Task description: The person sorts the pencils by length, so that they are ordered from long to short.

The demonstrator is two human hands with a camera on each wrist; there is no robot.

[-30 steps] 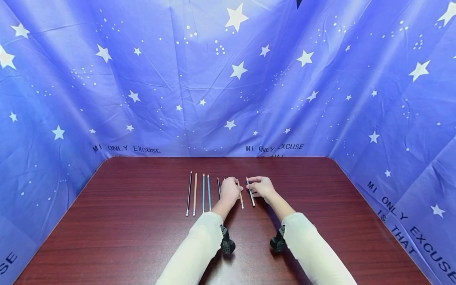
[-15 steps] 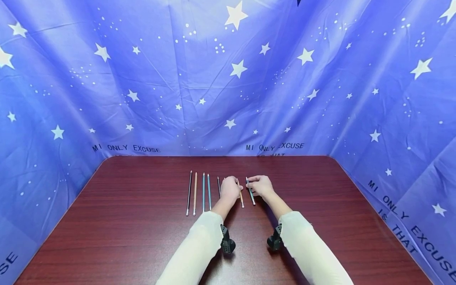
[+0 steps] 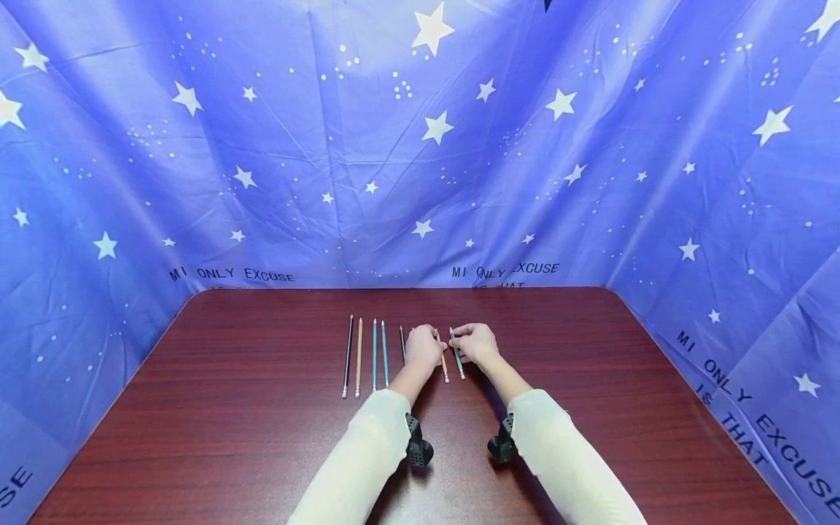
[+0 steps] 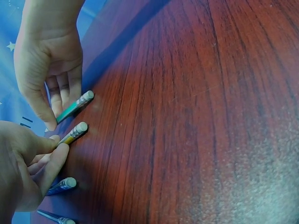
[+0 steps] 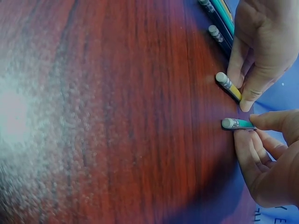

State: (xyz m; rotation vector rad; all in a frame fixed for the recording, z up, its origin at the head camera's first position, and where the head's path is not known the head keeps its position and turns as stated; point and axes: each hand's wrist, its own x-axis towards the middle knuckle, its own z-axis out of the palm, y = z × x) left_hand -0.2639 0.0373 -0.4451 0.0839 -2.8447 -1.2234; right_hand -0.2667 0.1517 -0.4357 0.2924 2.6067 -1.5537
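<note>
My left hand (image 3: 423, 346) pinches a yellow pencil (image 3: 444, 367) between thumb and fingers; its white eraser end points toward me. Just right of it, my right hand (image 3: 477, 343) pinches a teal pencil (image 3: 459, 363), with a narrow gap between the two pencils. In the right wrist view, thumb and fingers lie on either side of the teal pencil (image 5: 243, 123). A dark pencil (image 3: 403, 341) lies left of my left hand, partly hidden behind the hand and wrist.
Farther left lie a black pencil (image 3: 348, 357), another yellow pencil (image 3: 359, 357) and two teal pencils, one of them a teal pencil (image 3: 375, 354) beside its twin, roughly parallel. The reddish-brown table (image 3: 197, 430) ends at a blue starry curtain (image 3: 367, 146).
The right hand has shifted slightly left with the teal pencil, narrowing the gap to the yellow one. My left hand stays on the yellow pencil, nearly still.
</note>
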